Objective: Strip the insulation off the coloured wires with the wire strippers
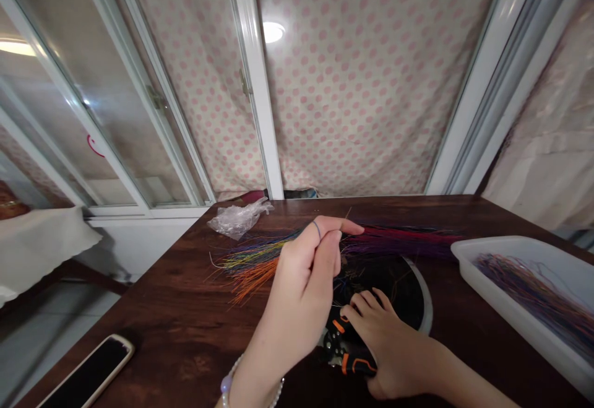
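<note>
My left hand (pixel 309 272) is raised above the dark wooden table (pixel 185 321), thumb and forefinger pinched on a thin blue wire (pixel 317 229). Behind it lies a spread bundle of coloured wires (pixel 260 259), orange and yellow on the left, red and purple on the right. My right hand (pixel 383 340) rests low on the table with its fingers curled over a black and orange wire stripper (pixel 346 349). The tool sits at the edge of a round black dish with a white rim (pixel 424 309).
A white tray (pixel 501 290) with more coloured wires stands at the right. A crumpled clear plastic bag (pixel 236 217) lies at the table's back left. A phone (pixel 88 374) lies face up near the front left corner. Sliding windows and a dotted curtain stand behind.
</note>
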### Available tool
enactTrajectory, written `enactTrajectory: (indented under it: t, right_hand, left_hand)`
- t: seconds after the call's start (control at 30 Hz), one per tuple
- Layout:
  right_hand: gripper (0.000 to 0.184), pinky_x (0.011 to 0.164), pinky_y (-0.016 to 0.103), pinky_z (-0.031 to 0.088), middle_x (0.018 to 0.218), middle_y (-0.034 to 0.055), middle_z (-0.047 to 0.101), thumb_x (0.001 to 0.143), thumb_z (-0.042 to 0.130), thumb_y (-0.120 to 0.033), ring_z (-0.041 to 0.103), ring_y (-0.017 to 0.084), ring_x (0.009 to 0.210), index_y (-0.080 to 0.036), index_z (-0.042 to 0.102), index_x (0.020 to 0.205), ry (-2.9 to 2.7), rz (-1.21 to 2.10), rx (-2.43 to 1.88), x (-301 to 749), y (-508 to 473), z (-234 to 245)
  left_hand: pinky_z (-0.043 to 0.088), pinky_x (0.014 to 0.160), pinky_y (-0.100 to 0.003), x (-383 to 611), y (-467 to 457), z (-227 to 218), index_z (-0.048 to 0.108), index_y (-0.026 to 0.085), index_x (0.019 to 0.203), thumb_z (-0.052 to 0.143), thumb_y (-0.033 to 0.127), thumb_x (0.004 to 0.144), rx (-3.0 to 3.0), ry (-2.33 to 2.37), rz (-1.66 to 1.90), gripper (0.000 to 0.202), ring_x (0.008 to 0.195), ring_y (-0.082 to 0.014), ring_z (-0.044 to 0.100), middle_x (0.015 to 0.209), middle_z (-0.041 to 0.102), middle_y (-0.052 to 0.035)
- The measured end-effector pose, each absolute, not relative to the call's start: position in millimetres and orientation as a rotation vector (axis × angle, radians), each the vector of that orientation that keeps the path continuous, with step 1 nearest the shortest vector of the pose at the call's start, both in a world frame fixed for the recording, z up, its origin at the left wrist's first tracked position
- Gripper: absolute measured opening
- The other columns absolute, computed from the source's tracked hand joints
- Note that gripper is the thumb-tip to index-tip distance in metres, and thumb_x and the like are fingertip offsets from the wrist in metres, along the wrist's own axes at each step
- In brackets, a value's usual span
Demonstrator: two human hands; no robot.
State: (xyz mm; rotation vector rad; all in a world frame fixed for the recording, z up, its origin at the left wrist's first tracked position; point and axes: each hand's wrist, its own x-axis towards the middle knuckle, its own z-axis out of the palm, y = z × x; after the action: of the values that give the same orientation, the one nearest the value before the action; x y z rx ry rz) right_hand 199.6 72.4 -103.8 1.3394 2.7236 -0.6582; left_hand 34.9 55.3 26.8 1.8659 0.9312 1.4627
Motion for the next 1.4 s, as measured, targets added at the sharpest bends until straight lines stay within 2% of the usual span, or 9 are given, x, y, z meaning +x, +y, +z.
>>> enactTrajectory:
  t: [0.17,0.3,0.37,0.43,0.6,0.83,1.03,1.17,1.4]
  right_hand:
    - [0.07,0.116,0.062,0.02,0.124,0.0151,0.054,0.052,0.078,-0.028,0.047,0.036,0.122,-0.015,0.059,0.118,2.779,-0.879,1.326,195.3,74.9,-93.1]
    - [0.048,0.114,0.049,0.035,0.134,0.0126,0.055,0.077,0.066,-0.024,0.049,0.027,0.13,-0.02,0.057,0.124,3.137,-1.263,1.415,204.5,76.9,-58.7]
    - [0.03,0.106,0.043,0.046,0.121,0.009,0.066,0.088,0.061,-0.03,0.06,0.023,0.117,-0.023,0.062,0.116,3.322,-1.444,1.54,214.6,75.1,-35.8]
    - [0.02,0.091,0.036,0.055,0.105,0.006,0.072,0.089,0.064,-0.037,0.067,0.021,0.103,-0.025,0.069,0.104,3.465,-1.545,1.69,224.6,70.7,-13.3]
    - [0.015,0.067,0.023,0.057,0.092,0.0023,0.074,0.079,0.075,-0.027,0.068,0.015,0.081,-0.027,0.076,0.095,3.757,-1.226,1.857,231.9,54.2,22.9]
    - [0.007,0.069,0.027,0.06,0.081,0.002,0.077,0.079,0.072,-0.022,0.072,0.018,0.077,-0.025,0.077,0.083,3.798,-1.123,1.899,222.6,44.9,21.0]
    - [0.018,0.075,0.023,0.061,0.084,-0.0024,0.078,0.08,0.069,-0.013,0.073,0.014,0.078,-0.029,0.076,0.086,3.897,-1.068,1.866,226.8,48.9,9.1]
    - [0.023,0.072,0.02,0.06,0.082,-0.0042,0.078,0.079,0.067,-0.008,0.073,0.013,0.075,-0.029,0.074,0.086,3.996,-0.819,1.777,228.6,47.0,12.5]
    - [0.024,0.066,0.025,0.06,0.078,-0.0013,0.076,0.077,0.064,-0.004,0.073,0.015,0.072,-0.025,0.071,0.084,4.122,-0.463,1.708,224.5,41.7,14.6]
  left_hand:
    - [0.031,0.046,-0.022,37.3,55.0,23.1,0.064,0.019,0.093,0.038,0.016,0.101,2.114,1.1,1.579,0.027,0.048,-0.008,0.037,0.057,0.042,0.0069]
    - [0.038,0.046,-0.021,40.9,56.3,19.0,0.061,0.016,0.089,0.039,0.009,0.097,2.412,1.257,1.678,0.024,0.046,-0.0078,0.05,0.065,0.064,0.0024]
    - [0.042,0.049,-0.022,42.9,56.6,18.0,0.061,0.016,0.089,0.04,0.006,0.094,2.601,1.287,1.698,0.023,0.049,-0.0105,0.06,0.066,0.07,0.0003]
    - [0.045,0.051,-0.024,44.5,56.6,17.8,0.061,0.016,0.088,0.04,0.004,0.092,2.781,1.296,1.734,0.025,0.053,-0.0139,0.066,0.064,0.071,-0.0002]
    - [0.04,0.046,-0.028,48.7,54.5,20.3,0.061,0.017,0.085,0.037,0.005,0.094,3.023,1.175,1.799,0.028,0.045,-0.0141,0.061,0.057,0.067,0.0027]
    - [0.04,0.046,-0.028,56.1,52.8,18.7,0.06,0.016,0.083,0.032,0.007,0.1,3.124,1.128,1.761,0.034,0.045,-0.0127,0.059,0.055,0.065,0.0037]
    - [0.04,0.046,-0.028,61.5,56.6,13.3,0.06,0.016,0.082,0.029,0.008,0.101,3.1,1.104,1.803,0.038,0.045,-0.0125,0.06,0.056,0.067,0.0032]
    - [0.039,0.046,-0.027,64.6,55.5,14.4,0.06,0.016,0.082,0.027,0.009,0.102,3.064,1.119,1.859,0.04,0.044,-0.0122,0.058,0.053,0.064,0.0037]
    - [0.037,0.047,-0.026,65.9,51.7,16.4,0.062,0.017,0.083,0.03,0.009,0.101,3.044,1.1,1.844,0.038,0.044,-0.0116,0.056,0.053,0.064,0.0033]
